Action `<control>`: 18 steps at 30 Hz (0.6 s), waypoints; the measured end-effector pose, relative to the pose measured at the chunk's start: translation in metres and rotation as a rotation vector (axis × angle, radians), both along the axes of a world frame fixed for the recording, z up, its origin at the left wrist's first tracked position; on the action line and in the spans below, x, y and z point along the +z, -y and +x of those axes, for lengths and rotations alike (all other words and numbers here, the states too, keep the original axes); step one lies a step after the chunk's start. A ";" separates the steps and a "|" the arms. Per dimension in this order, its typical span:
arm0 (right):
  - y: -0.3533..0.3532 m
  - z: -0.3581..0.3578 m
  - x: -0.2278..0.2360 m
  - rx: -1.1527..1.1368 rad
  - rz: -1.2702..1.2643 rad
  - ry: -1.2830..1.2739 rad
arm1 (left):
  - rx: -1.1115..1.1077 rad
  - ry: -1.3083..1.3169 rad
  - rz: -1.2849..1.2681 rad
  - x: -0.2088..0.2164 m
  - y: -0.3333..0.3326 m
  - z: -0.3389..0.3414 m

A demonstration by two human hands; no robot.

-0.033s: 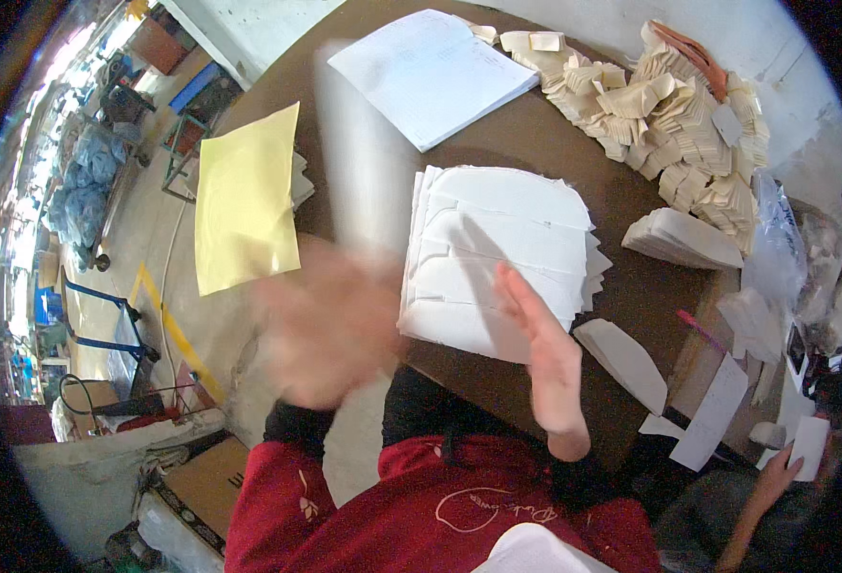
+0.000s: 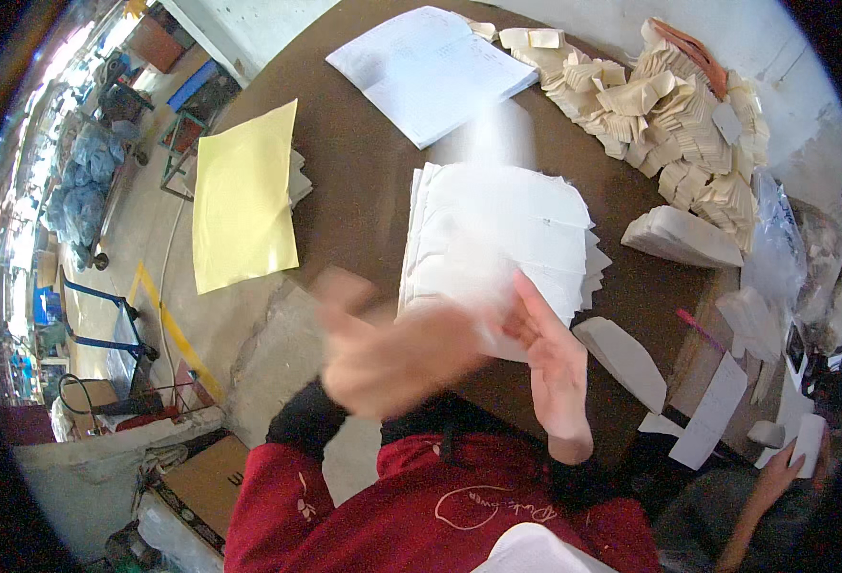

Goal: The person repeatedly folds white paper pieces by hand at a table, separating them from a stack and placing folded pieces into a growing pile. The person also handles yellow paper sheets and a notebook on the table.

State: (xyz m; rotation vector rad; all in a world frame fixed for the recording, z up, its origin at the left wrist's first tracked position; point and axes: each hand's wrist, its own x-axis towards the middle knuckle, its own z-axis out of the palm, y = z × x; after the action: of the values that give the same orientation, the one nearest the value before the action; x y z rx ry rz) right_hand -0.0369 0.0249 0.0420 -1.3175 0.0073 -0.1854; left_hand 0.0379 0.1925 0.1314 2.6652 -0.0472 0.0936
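Note:
A stack of white paper pieces (image 2: 545, 205) with overlapping edges lies on the brown table in front of me. My left hand (image 2: 397, 358) is smeared by motion at the stack's near left corner. Its fingers are closed on the lower end of a white paper piece (image 2: 497, 134), which stands up as a pale blur over the stack. My right hand (image 2: 555, 368) hovers at the stack's near edge, fingers stretched out and close to the left fingertips. Nothing shows clearly in the right hand.
A yellow sheet (image 2: 244, 196) overhangs the table's left edge. An open notebook (image 2: 431, 67) lies at the back. Cream paper bundles (image 2: 669, 115) pile up at the far right, with white stacks (image 2: 684, 239) nearer. Another person's hand (image 2: 779, 473) holds white paper at the lower right.
My left hand has swung right, bringing the blurred white paper piece from left of the stack to over it. My right hand has barely moved.

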 end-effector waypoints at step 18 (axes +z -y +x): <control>-0.003 0.023 0.019 0.015 -1.020 -0.005 | -0.297 -0.135 -2.170 -0.090 -0.054 0.004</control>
State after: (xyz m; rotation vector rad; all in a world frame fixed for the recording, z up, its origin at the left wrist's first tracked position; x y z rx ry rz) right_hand -0.0138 0.0280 0.0607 -2.3334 -0.1052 -0.1774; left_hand 0.0417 0.2467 0.0416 0.4770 -0.1660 -0.1027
